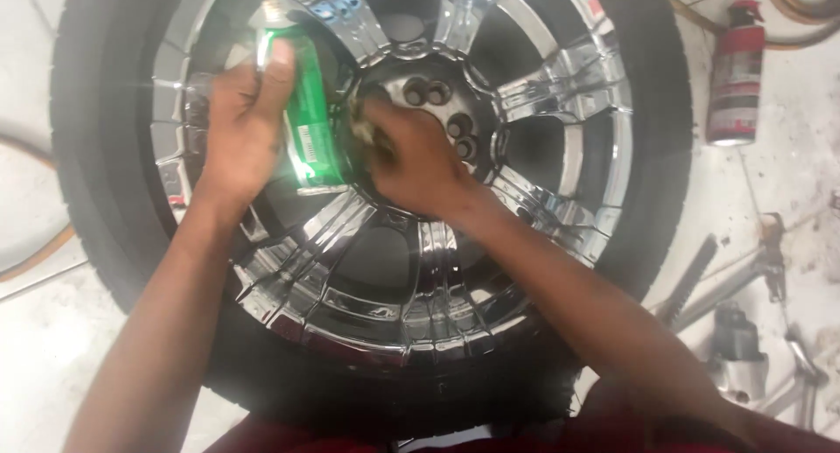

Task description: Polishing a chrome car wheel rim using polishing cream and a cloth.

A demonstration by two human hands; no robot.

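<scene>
Left hand grasps green can at chrome wheel hub; right hand fingers clench a rag; floor beside the tyre carries tools.

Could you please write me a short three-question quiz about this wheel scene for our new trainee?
1. True or false: the left hand holds a green can.
2. What does the right hand press on? A) the tyre B) the hub of the chrome rim C) the floor
3. Which colours has the spray can standing right of the wheel?

Key: 1 true. 2 B; something small seems to be under its fingers, unclear what. 3 red and white.
</scene>
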